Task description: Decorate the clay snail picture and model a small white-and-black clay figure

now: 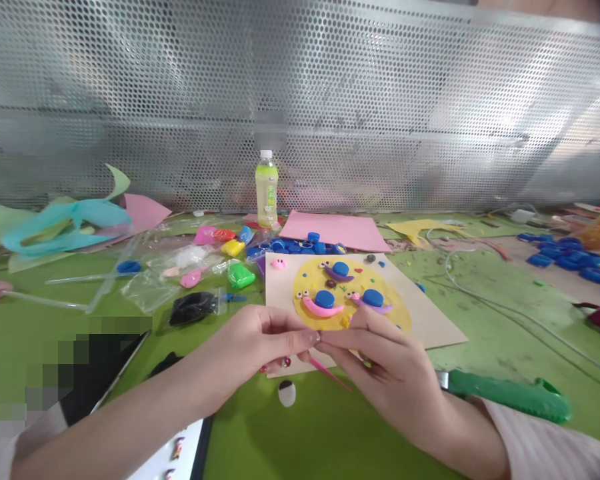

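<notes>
My left hand (275, 343) and my right hand (385, 360) meet fingertip to fingertip over the near edge of a cream sheet (430, 327). Both are closed in a pinch; whatever sits between the fingertips is hidden or too small to make out. A thin pink stick (333, 375) pokes out below my left fingers, angled down to the right. On the sheet, a yellow round (397, 307) carries three clay snails with blue bottle-cap shells, such as the pink snail (323, 309). A small black-and-white piece (287, 393) lies below my left hand.
Clay packets, including a green one (241, 275) and a black one (195, 307), lie left of the sheet. Behind stand a drink bottle (267, 190) and blue caps (295, 248). A green-handled cutter (510, 395) lies by my right wrist; a tablet (177, 443) lies under my left forearm.
</notes>
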Motion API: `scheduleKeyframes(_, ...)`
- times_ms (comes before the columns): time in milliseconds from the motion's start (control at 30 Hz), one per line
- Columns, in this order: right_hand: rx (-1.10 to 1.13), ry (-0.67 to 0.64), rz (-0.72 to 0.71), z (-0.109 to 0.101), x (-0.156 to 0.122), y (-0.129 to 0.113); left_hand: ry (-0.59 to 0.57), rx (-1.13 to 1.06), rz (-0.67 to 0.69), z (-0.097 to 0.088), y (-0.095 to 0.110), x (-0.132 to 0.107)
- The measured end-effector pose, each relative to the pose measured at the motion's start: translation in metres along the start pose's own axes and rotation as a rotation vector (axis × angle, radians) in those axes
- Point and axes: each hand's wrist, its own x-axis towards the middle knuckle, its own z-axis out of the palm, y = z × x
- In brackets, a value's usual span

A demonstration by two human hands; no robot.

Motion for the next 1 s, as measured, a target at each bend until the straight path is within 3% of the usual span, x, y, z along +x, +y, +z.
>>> scheduleKeyframes(733, 0.000, 0.026, 0.035, 0.0057, 0.0020, 0.0038, -0.006, -0.037, 0.022, 0.0043, 0.0010, -0.0003)
scheduleKeyframes(1000, -0.030, 0.040, 0.018, 0.0018, 0.0066, 0.0039, 0.068, -0.059, 0.019, 0.0023, 0.0000, -0.0012)
